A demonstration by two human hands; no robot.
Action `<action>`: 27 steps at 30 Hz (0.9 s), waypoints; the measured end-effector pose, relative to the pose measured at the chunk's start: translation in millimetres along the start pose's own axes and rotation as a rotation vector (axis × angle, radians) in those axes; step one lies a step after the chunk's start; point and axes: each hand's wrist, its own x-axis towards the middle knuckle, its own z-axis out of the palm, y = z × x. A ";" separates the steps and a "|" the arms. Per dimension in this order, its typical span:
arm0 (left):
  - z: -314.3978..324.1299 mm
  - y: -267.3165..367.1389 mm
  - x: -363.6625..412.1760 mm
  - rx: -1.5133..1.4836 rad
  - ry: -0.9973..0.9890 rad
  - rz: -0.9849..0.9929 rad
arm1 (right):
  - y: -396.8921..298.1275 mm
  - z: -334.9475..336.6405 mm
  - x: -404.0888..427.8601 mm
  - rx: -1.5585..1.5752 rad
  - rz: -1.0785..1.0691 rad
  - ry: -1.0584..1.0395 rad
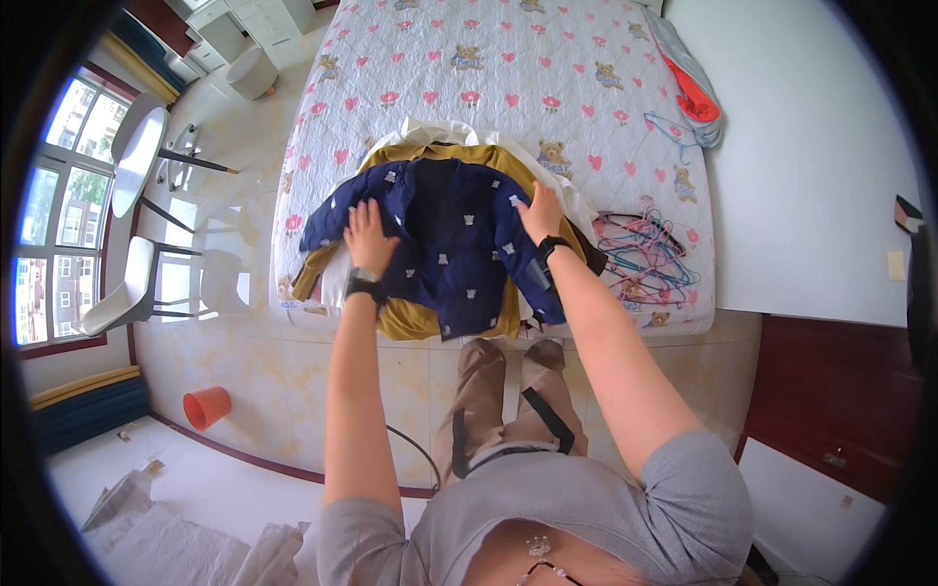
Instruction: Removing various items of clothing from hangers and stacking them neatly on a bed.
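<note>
A dark blue padded jacket (469, 242) with small white bear motifs lies spread on the bed, its front partly parted. My left hand (368, 238) rests on the sleeve at the left, fingers spread and palm down. On the opposite sleeve, near the shoulder, is my right hand (541, 216), its thumb apart from the fingers; some fingertips are hard to make out. Beneath the jacket lies a mustard-yellow garment (410, 326), showing around its edges. White clothing (440, 132) sticks out farther back and at both sides. Dark brown fabric (592, 253) peeks out at the right.
A tangle of coloured clothes hangers (648, 256) lies on the quilted bedspread (506, 80), right of the clothes. One blue hanger (678, 132) lies farther back, by a grey and red item (692, 95). Chairs (135, 286) and an orange bin (207, 407) stand on the left floor.
</note>
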 end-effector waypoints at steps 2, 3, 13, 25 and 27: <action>22.8 -53.9 -63.2 0.056 -0.109 -0.113 | -84.6 10.2 -63.9 0.173 -0.055 -0.241; 48.0 -49.8 -67.1 0.002 -0.178 -0.117 | -68.2 34.4 -68.8 0.162 -0.087 -0.260; 194.8 -124.0 -133.6 -0.176 -0.278 -0.461 | 172.6 164.9 -210.8 0.248 0.588 -0.345; 260.6 -139.4 -163.6 -0.600 -0.630 -0.445 | 166.5 250.0 -184.1 0.976 1.751 -0.257; 275.6 -92.1 -152.4 -0.697 -0.601 -0.392 | 220.9 250.4 -158.5 1.131 1.819 -0.295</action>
